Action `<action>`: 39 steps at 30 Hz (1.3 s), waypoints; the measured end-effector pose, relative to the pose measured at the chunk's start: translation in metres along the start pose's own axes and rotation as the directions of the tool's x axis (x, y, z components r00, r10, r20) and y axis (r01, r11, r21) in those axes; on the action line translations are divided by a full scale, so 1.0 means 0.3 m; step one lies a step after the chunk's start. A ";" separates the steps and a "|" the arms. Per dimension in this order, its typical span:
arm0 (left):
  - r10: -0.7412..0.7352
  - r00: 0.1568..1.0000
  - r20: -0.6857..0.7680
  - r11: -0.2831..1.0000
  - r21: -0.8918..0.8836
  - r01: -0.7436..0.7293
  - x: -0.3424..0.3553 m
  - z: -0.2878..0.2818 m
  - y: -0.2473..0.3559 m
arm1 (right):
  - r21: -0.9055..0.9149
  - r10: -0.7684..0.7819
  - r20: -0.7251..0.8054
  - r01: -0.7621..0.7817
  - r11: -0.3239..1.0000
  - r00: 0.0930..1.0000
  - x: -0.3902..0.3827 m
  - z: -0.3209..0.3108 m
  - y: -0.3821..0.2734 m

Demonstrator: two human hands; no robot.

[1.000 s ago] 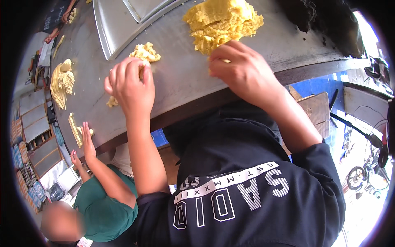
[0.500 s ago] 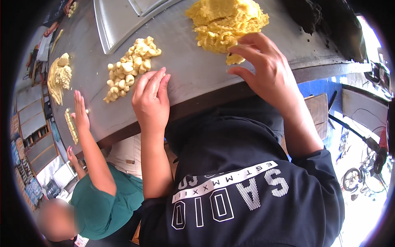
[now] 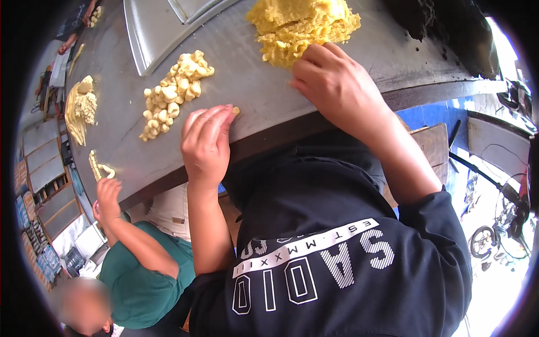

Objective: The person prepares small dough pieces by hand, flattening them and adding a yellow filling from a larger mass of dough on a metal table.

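My left hand [image 3: 206, 143] lies palm down on the grey metal table [image 3: 252, 95], fingers together, with a small yellow dough piece [image 3: 236, 110] peeking out at its fingertips. Just beyond it is a heap of small yellow dough pieces [image 3: 172, 95]. My right hand [image 3: 332, 84] rests curled at the near edge of a big yellow dough mass [image 3: 303, 25], fingers touching it; whether it pinches dough is hidden.
A metal tray [image 3: 163, 28] sits at the back of the table. At the left a person in a green shirt [image 3: 140, 275] reaches a hand [image 3: 106, 194] to a thin dough strip [image 3: 95, 165]; another dough lump [image 3: 80, 106] lies beyond. A dark object [image 3: 443, 28] occupies the back right.
My left hand slid back toward the table's near edge, uncovering the heap of small pieces. My right hand stayed at the big dough mass. The other person's hand dropped to the dough strip.
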State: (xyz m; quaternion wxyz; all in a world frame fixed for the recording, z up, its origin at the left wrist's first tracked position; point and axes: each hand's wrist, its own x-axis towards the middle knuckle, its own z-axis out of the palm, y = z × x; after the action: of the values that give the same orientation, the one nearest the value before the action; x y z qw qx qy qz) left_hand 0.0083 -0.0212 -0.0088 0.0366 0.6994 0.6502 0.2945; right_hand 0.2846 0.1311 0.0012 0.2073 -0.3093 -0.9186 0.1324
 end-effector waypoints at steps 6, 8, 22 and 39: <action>0.099 0.976 0.196 0.940 0.304 -0.156 0.042 -0.065 0.053 | 0.098 0.056 -0.170 -0.039 0.994 0.984 -0.063 -0.026 0.020; 0.199 0.961 0.192 0.917 0.310 -0.252 0.192 -0.063 0.054 | -0.012 0.037 -0.132 -0.039 0.999 0.991 -0.078 -0.025 0.006; 0.480 0.859 -0.179 0.873 0.192 -0.448 0.341 0.197 0.006 | 0.044 -0.088 -0.130 0.094 0.995 0.988 -0.024 -0.011 0.042; -0.235 0.952 -0.194 0.965 0.069 0.252 -0.008 0.064 0.067 | 0.328 0.013 -0.108 0.024 0.945 0.994 -0.062 -0.043 -0.054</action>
State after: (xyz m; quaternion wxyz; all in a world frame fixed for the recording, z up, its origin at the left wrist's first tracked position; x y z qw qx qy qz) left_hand 0.0352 -0.0201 -0.0169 -0.0200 0.5844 0.7452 0.3206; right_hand 0.2957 0.1084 0.0129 0.3060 -0.2746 -0.8719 0.2659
